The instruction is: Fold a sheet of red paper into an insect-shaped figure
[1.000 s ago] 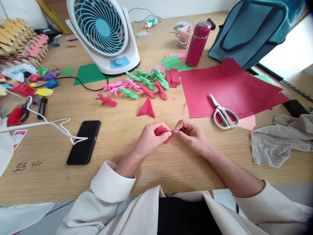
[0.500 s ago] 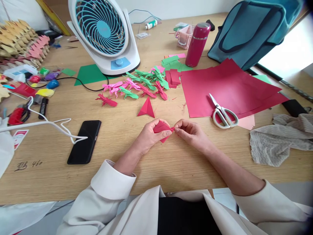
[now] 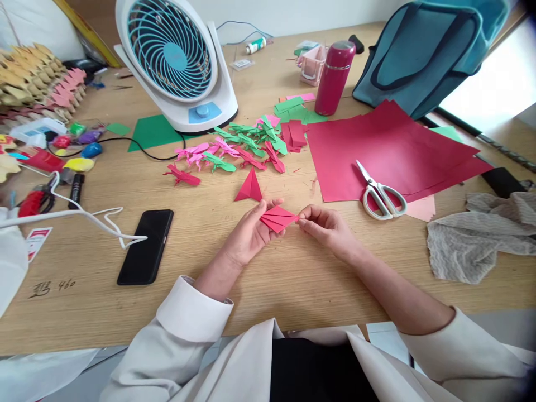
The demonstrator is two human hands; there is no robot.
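Note:
A folded red paper piece [image 3: 278,218] with creased flaps lies between my hands above the wooden table. My right hand [image 3: 324,228] pinches its narrow right tip between thumb and forefinger. Beneath and behind the paper, my left hand [image 3: 248,234] has its thumb lifted off and its fingers spread, with the paper resting on the fingers. Just behind my left hand sits a red folded triangle [image 3: 249,186]. Farther back are several small folded figures in green [image 3: 219,162], pink [image 3: 195,152] and red [image 3: 182,175].
White-handled scissors [image 3: 383,200] lie partly on large red sheets [image 3: 389,148] at right, near a grey cloth [image 3: 467,245]. A phone [image 3: 146,247] lies at left. Behind stand a fan [image 3: 201,114], a red flask [image 3: 335,78] and a blue bag [image 3: 419,56].
My left thumb has lifted from the paper and the fingers have opened beneath it. More of the paper's folded face shows. My right hand still pinches the tip.

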